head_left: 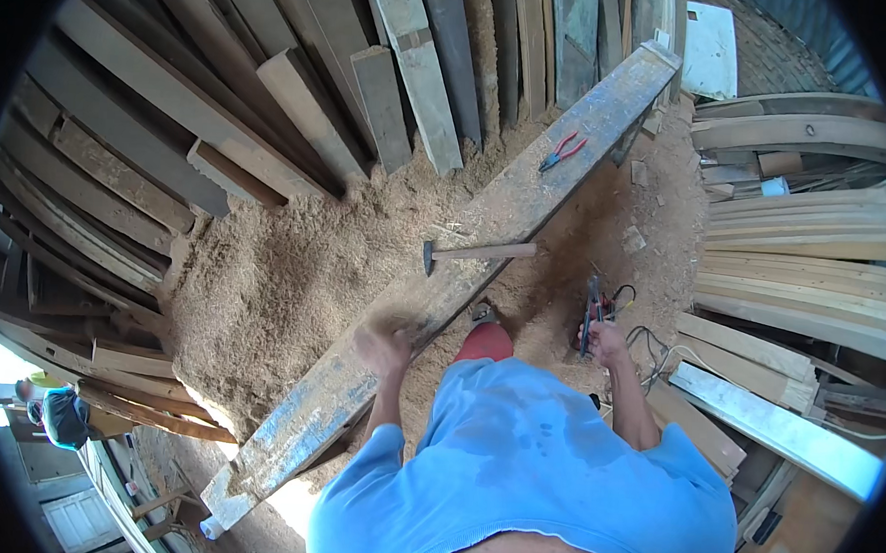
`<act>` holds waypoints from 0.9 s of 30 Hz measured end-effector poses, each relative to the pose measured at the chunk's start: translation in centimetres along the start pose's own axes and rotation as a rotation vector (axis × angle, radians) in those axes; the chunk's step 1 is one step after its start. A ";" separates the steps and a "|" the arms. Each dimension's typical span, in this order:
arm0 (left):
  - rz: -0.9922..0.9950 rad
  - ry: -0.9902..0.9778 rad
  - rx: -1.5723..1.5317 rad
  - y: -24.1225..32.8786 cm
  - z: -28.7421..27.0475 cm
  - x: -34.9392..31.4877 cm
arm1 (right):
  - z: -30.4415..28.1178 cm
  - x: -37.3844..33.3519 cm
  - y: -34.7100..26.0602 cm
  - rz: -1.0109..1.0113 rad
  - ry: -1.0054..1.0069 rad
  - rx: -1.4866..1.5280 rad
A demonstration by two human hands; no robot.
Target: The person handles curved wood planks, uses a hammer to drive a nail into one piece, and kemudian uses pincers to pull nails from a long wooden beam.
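A long, worn plank bench (527,196) with patches of blue paint runs diagonally in front of me. My left hand (384,349) is over its near half, smeared by motion, so its fingers cannot be made out. On the bench beyond it lies a hammer (484,251) with a wooden handle and dark head. Farther up the bench rest red-handled pliers (564,152). Off the bench's right side, my right hand (605,342) is closed around a dark plier-like hand tool (593,302), held upright; its exact kind is unclear.
Sawdust (272,288) is heaped along the bench's left side. Boards (397,94) stand or lean at the back and left; stacked planks (793,280) lie at the right. Cables (650,347) trail near my right hand. A person (60,412) is at the far left.
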State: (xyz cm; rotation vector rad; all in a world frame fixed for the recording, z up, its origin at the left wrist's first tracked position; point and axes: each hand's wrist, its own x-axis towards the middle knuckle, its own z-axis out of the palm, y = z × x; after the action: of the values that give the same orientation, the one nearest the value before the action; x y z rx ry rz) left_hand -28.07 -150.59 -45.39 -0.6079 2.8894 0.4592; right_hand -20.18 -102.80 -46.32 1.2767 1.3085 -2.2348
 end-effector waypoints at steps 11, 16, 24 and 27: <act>0.976 -0.480 0.329 24.1 4.5 9.9 | 6.9 4.6 -13.3 -0.076 -0.165 -0.264; 0.863 -0.357 0.184 20.8 6.2 12.2 | 10.3 5.7 -19.7 -0.047 -0.221 -0.521; 0.659 -0.248 0.249 17.5 4.6 11.9 | 14.2 16.3 -25.7 0.078 -0.423 -0.794; 0.492 -0.239 0.269 19.2 4.1 10.9 | 16.4 19.4 -28.6 0.177 -0.513 -0.944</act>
State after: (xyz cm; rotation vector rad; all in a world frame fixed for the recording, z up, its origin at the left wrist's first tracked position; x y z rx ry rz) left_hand -45.59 -136.54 -46.46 0.1926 2.7754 0.1723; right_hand -57.52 -95.90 -41.55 0.4121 1.6139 -1.3445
